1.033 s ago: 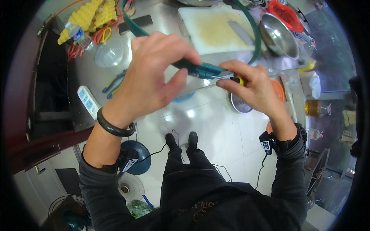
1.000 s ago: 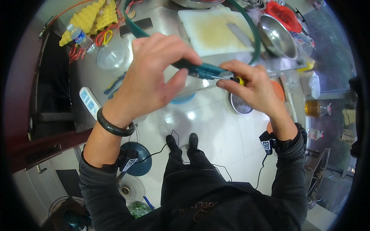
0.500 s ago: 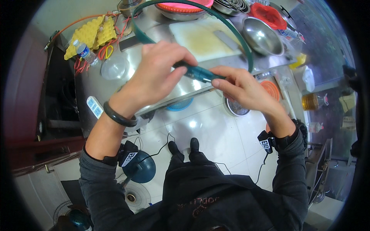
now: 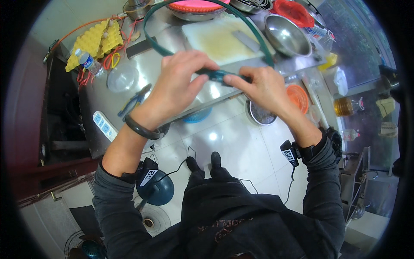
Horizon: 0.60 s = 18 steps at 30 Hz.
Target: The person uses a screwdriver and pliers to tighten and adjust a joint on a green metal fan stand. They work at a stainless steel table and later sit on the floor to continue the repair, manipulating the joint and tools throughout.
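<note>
A long green band forms a loop above the steel counter. My left hand is closed round its thick dark-green fitting from the left. My right hand pinches the same fitting's right end, its fingers partly hiding it. Whether it also holds anything else is hidden. Behind the fitting, a grey cleaver lies on a stained white cutting board. Pliers with blue and yellow handles lie near my left wrist.
Yellow egg trays, a bottle, a clear bowl and a power strip are at left. A steel bowl and red bag are back right. Below are baskets and a trailing cable.
The band's loop now shows whole, shifted left in the picture. My right hand has moved left. The yellow-handled screwdriver it held a second ago no longer shows.
</note>
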Available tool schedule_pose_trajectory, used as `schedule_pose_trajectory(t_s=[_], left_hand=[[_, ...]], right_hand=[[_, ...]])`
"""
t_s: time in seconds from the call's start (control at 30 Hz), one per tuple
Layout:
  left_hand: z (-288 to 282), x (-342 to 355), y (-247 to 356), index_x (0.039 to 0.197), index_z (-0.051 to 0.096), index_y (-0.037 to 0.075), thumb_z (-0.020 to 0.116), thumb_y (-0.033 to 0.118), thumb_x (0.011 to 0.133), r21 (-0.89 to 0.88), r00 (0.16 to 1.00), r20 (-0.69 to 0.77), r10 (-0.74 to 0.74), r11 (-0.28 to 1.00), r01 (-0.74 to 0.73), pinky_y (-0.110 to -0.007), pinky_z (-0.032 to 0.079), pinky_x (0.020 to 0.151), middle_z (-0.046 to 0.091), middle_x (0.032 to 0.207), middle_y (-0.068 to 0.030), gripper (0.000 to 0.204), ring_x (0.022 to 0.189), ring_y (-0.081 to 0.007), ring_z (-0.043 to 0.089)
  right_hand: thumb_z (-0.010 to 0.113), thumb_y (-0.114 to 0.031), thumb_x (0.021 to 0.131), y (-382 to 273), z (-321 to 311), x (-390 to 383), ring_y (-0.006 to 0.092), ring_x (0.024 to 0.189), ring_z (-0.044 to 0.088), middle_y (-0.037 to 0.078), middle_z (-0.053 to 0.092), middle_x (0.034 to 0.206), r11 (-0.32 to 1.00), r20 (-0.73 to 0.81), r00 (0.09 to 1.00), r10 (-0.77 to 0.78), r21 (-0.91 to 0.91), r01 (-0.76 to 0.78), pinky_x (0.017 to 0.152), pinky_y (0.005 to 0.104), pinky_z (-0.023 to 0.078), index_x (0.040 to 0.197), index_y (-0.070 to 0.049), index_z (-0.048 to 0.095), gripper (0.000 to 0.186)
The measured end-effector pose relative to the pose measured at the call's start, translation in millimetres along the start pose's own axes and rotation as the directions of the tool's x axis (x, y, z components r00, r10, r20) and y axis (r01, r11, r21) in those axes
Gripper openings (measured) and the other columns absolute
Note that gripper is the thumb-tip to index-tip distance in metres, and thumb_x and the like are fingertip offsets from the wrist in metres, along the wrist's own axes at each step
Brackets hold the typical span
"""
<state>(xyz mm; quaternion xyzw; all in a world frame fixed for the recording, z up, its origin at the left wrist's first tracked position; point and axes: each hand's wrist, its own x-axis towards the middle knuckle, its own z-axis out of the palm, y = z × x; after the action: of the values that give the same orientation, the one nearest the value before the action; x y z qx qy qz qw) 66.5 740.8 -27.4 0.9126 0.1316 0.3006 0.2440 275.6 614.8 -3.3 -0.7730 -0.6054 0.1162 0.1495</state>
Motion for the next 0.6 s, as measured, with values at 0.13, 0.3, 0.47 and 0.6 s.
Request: schedule_pose_trajectory(t_s=[0.13,0.3,0.47,0.6], left_hand=[[-16,-30,-11,0.115,0.069,0.006,0.068,-0.001,0.083,-0.008,0.926,-0.365,-0.093,0.995,0.097,-0.04,0.043,0.109,0.065,0.126,-0.0117,0.033,0.122,-0.0285,0.059],[-12,-59,-1,0.122,0.07,0.013,0.078,0.008,0.077,0.172,0.966,-0.253,-0.056,0.98,0.102,-0.046,0.037,0.11,0.064,0.129,-0.0107,0.046,0.124,-0.0312,0.058],[-9,-41,-11,0.124,0.072,0.024,0.084,0.022,0.072,0.356,0.981,-0.153,0.123,0.932,-0.061,-0.051,0.03,0.107,0.061,0.102,-0.0019,0.053,0.104,-0.0239,0.058],[-28,-28,0,0.123,0.073,0.025,0.082,0.025,0.074,0.301,0.97,-0.131,0.202,0.941,-0.156,-0.046,0.034,0.097,0.051,0.084,0.0017,0.05,0.084,-0.0204,0.052]], right_hand=[[0.063,-0.068,0.088,6,4,1,0.0329,0.057,0.063,0.011,0.06,0.056,0.998,-0.009,0.999,0.042,0.039,-0.042,0.054,0.0424,0.046,0.077,-0.005,0.073,0.064],[0.066,-0.065,0.088,4,12,-2,0.0335,0.054,0.061,0.01,0.059,0.055,1.0,-0.026,1.0,-0.004,-0.007,0.004,0.054,0.0429,0.045,0.077,-0.005,0.073,0.061],[0.073,-0.057,0.086,-13,3,-12,0.0285,0.053,0.06,0.009,0.059,0.056,0.994,0.009,0.997,-0.072,0.085,0.071,0.052,0.0387,0.043,0.087,-0.006,0.072,0.05],[0.085,-0.037,0.079,-22,-14,-26,0.0182,0.051,0.055,0.006,0.06,0.06,0.96,-0.147,0.96,-0.239,0.113,0.257,0.051,0.0312,0.041,0.108,-0.009,0.068,0.044]])
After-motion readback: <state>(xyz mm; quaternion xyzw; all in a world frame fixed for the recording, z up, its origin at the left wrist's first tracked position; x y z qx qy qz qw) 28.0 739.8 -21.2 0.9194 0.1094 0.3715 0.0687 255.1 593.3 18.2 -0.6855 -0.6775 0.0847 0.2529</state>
